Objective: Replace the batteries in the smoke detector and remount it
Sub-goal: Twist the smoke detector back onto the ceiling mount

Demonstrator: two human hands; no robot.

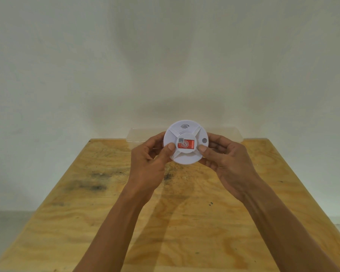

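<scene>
A round white smoke detector (185, 158) is held up above the far part of a wooden table, its face toward me. It carries a red sticker with a small code square in the middle, a wave symbol near the top and a small round button at the right. My left hand (151, 160) grips its left edge, thumb on the front. My right hand (224, 160) grips its right edge, thumb pressing near the sticker. The detector's back is hidden. No batteries are in view.
The plywood table (106, 213) has dark stains near its middle and left. A clear plastic box (224, 134) stands at the table's far edge against a plain white wall (165, 55), partly hidden by the detector and my hands.
</scene>
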